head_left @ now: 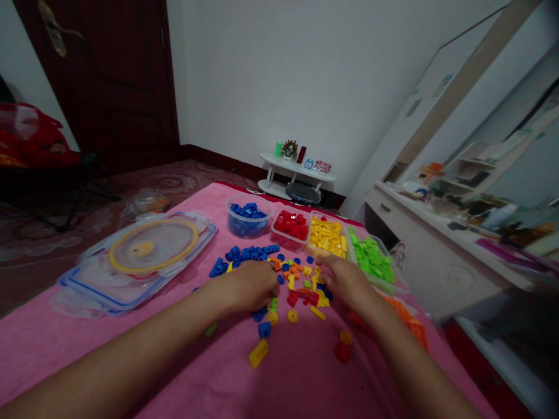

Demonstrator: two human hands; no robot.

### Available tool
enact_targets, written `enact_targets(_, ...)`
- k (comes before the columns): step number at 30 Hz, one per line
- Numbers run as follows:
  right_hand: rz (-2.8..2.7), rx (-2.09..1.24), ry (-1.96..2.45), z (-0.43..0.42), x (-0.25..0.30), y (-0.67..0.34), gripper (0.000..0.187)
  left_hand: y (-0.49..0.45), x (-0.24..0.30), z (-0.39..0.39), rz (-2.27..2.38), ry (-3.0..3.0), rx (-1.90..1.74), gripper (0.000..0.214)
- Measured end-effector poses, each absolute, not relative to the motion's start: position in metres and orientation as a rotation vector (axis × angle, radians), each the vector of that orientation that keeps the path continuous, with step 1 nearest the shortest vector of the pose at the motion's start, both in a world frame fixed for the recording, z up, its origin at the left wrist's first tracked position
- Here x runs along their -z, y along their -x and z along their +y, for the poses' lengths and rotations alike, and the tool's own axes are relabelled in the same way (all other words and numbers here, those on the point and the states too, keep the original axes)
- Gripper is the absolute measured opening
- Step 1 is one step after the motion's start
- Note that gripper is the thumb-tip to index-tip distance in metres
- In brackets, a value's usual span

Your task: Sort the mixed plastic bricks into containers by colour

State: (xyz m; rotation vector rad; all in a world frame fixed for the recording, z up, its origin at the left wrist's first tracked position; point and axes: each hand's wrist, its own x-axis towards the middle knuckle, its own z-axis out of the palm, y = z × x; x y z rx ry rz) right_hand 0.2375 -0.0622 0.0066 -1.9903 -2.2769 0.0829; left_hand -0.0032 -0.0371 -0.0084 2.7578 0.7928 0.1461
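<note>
Mixed toy building bricks lie in a loose pile on the pink cloth (301, 361). My left hand (255, 284) is at the pile's left side, fingers curled downward; its fingertips are mostly hidden, so I cannot make out what they hold. My right hand (345, 280) reaches to the pile's right side, thumb and forefinger apart beside small yellow bricks (314, 283). Between the hands are red bricks (303, 297), orange pieces and blue round pieces. A row of blue bricks (251, 253) lies beyond my left hand. A yellow brick (258, 353) lies closer to me.
Behind the pile stand a round tub of blue bricks (227, 212) and boxes of red (279, 241), yellow (312, 224) and green bricks (399, 285). Orange bricks (410, 323) lie beyond my right forearm. Stacked clear lids (94, 285) rest at left. A dresser (437, 244) stands at right.
</note>
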Motion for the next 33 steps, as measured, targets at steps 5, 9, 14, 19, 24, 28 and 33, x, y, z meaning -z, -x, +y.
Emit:
enact_targets(5, -2.486, 0.103, 2.283, -0.061, 0.004, -0.221, 0.028, 0.035, -0.017, -0.015, 0.929, -2.613, -0.050, 0.020)
enact_targets(9, -2.488, 0.096, 2.334, -0.053, -0.004, -0.212, 0.019, 0.049, -0.023, -0.004, 1.187, -2.625, -0.115, 0.025)
enact_targets(14, -2.376, -0.015, 2.279, -0.049, -0.021, -0.197, 0.014, 0.052, -0.022, -0.003, 1.158, -2.540, 0.046, 0.022)
enact_targets(19, -2.411, -0.036, 2.068, -0.057, -0.006, -0.166, 0.016, 0.041, -0.020, -0.013, 1.118, -2.538, 0.251, 0.035)
enact_targets(24, -2.458, 0.047, 2.082, -0.065, 0.010, -0.144, 0.021, 0.027, -0.019, -0.024, 1.141, -2.634, 0.357, 0.033)
enact_targets(28, -2.402, -0.010, 2.034, -0.064, 0.014, -0.149, 0.027, 0.027, -0.020, -0.025, 1.094, -2.665, 0.344, 0.031)
enact_targets(33, -2.073, -0.555, 1.687, -0.056, 0.017, -0.171, 0.028, 0.037, -0.025, -0.022, 1.085, -2.615, 0.344, 0.032)
